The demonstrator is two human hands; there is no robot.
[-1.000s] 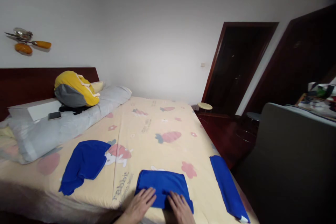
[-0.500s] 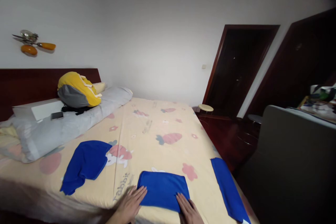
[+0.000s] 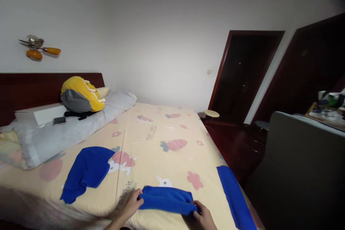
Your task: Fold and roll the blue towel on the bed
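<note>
head: folded blue cloth [image 3: 165, 201] on bed [image 3: 172, 165]
left hand [image 3: 133, 203]: angled inward, fingers pinching left end
right hand [image 3: 204, 216]: mirrored, fingers pinching right end

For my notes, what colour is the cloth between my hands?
The cloth is blue, best in the head view.

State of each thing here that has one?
Left hand: gripping left end of middle blue cloth
Right hand: gripping its right end
Middle blue cloth: folded over
Left blue cloth: lying loose, unheld
Right blue cloth: lying flat, unheld
Phone-like device: lying flat
Yellow-gray bag: bulging
Door: looks shut
</note>
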